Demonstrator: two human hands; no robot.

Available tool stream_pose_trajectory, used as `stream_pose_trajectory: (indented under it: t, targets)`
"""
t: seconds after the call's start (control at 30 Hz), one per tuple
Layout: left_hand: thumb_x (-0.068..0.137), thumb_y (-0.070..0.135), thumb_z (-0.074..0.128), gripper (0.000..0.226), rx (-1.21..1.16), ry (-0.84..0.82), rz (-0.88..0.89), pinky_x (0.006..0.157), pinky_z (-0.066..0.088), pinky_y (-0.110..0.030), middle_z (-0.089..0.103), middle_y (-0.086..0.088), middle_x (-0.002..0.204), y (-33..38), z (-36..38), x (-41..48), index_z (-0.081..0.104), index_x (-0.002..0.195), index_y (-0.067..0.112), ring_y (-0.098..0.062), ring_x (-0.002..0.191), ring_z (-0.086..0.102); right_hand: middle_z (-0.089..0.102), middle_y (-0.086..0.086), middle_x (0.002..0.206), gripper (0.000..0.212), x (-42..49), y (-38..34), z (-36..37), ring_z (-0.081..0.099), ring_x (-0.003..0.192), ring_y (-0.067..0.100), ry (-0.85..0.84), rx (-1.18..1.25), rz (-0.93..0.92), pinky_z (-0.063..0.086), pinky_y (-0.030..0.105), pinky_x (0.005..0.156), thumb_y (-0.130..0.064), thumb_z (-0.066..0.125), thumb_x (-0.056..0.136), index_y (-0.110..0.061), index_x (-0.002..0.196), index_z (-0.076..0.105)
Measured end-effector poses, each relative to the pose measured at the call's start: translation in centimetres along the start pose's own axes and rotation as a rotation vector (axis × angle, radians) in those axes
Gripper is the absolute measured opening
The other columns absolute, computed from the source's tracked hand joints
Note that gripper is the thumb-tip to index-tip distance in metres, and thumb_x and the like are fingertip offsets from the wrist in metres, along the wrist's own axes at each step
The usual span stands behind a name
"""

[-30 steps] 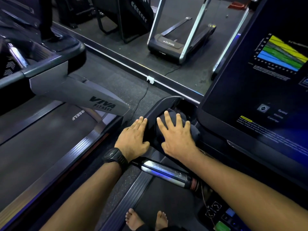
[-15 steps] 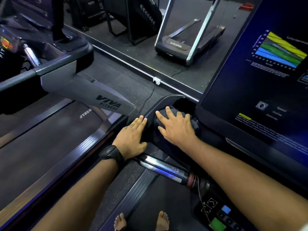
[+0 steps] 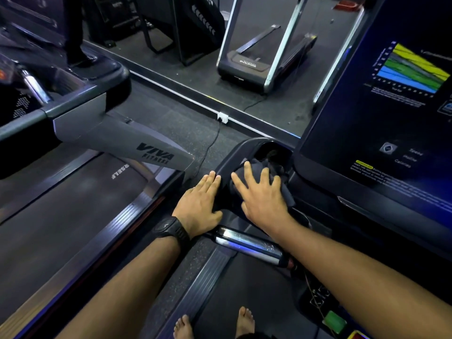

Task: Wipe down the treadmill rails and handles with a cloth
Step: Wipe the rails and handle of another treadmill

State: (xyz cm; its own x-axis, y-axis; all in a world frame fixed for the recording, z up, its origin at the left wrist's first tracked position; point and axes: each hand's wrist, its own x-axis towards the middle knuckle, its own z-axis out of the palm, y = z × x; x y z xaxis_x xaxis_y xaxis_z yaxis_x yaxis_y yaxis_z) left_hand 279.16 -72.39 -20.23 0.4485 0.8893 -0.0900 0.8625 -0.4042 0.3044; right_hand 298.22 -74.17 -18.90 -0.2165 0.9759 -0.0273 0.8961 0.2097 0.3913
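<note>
A person's left hand [image 3: 198, 199] stays flat on the outer edge of the treadmill rail [image 3: 232, 155], fingers together, where it lay a second ago. At its 3 o'clock the right hand [image 3: 263, 201], fingers splayed, still presses the dark cloth [image 3: 286, 193] into the rail's curved corner, the console [image 3: 367, 143] at 2 o'clock, barely shifted since then

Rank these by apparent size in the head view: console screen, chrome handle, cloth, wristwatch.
1. Console screen, by far the largest.
2-3. Chrome handle and cloth look alike. The right hand covers much of the cloth, so they are left unranked.
4. Wristwatch, smallest.
</note>
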Motion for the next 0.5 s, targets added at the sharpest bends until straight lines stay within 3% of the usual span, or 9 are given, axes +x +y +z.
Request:
stream_pose_trajectory:
  t: [0.1,0.2,0.27,0.37,0.43,0.5]
  targets:
    - [0.083,0.035,0.056,0.092,-0.005,0.005,0.01,0.122,0.024,-0.038,0.001,-0.004,0.168,0.0,-0.1,0.0,0.009,0.16,0.014,-0.015,0.154,0.003,0.029,0.011,0.164,0.086,-1.1,2.2,1.4,0.046,0.124,0.047,0.124,-0.068,-0.159,0.044,0.056,0.089,-0.054,0.069,0.079,-0.032,0.155,0.038]
    - [0.085,0.034,0.056,0.091,-0.01,0.003,0.008,0.122,0.023,-0.037,0.001,-0.003,0.168,0.0,-0.2,-0.1,0.008,0.16,0.014,-0.014,0.154,0.001,0.012,0.008,0.17,0.083,0.7,2.4,0.2,0.03,0.14,0.051,0.031,0.048,-0.038,0.033,0.071,0.103,-0.059,0.058,0.088,-0.04,0.159,0.021]
    - [0.085,0.035,0.056,0.091,-0.01,0.005,0.011,0.122,0.023,-0.038,0.0,-0.003,0.168,0.0,-0.2,-0.1,0.008,0.16,0.014,-0.014,0.154,0.0,0.004,0.008,0.171,0.081,1.1,1.6,-0.2,0.028,0.141,0.051,-0.018,0.075,0.003,0.036,0.067,0.104,-0.059,0.053,0.093,-0.04,0.161,0.012]
    - [0.086,0.036,0.054,0.091,-0.005,-0.011,0.013,0.123,0.022,-0.039,-0.001,-0.003,0.168,-0.1,-0.1,-0.3,0.006,0.16,0.014,-0.014,0.154,0.0,0.019,0.011,0.168,0.083,-0.8,3.1,0.7,0.044,0.127,0.049,0.073,-0.05,-0.218,0.046,0.057,0.091,-0.057,0.063,0.086,-0.034,0.158,0.031]
    - [0.084,0.039,0.051,0.092,0.0,-0.014,0.015,0.122,0.023,-0.04,-0.001,-0.004,0.168,-0.4,0.0,-0.3,0.006,0.16,0.014,-0.015,0.154,0.0,0.028,0.011,0.165,0.081,-2.3,4.9,2.1,0.047,0.126,0.049,0.153,-0.164,-0.43,0.046,0.058,0.09,-0.058,0.066,0.083,-0.029,0.154,0.042]
    - [0.081,0.042,0.047,0.093,0.002,-0.013,0.018,0.122,0.024,-0.041,0.0,-0.005,0.168,-0.5,0.0,-0.2,0.007,0.16,0.013,-0.016,0.154,0.001,0.034,0.01,0.163,0.078,-2.0,5.4,2.6,0.048,0.127,0.05,0.202,-0.208,-0.501,0.047,0.059,0.088,-0.061,0.063,0.083,-0.029,0.152,0.046]
